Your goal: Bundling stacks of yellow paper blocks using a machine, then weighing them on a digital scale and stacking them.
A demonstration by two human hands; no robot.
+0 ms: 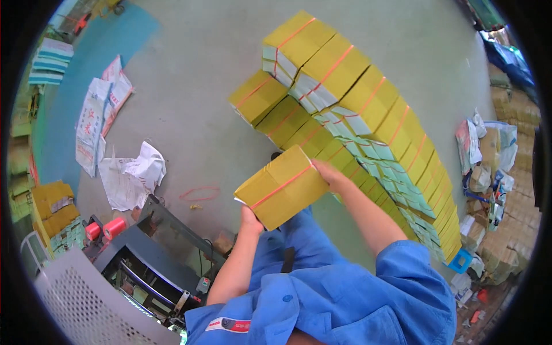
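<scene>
Now both hands hold one yellow bundle (282,187) tied with an orange strap, at the middle of the view. The left hand (250,219) grips its lower edge at 7 o'clock, fingers closed under it. The right hand (329,174) presses its right end at 3 o'clock. A long stack of yellow bundles (368,115) lies on the floor (195,69) toward 1 o'clock. A strapping machine (155,259) stands at 8 o'clock.

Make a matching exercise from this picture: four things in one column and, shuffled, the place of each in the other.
1. yellow strapped paper bundle
2. red tape rolls
3. crumpled white paper sheet
4. small blue plastic crate

A. on the grey machine, lower left
B. on the floor at the far right end of the stack
C. held between both hands
D. on the floor left of the stack

Pairs: 1-C, 2-A, 3-D, 4-B
</scene>
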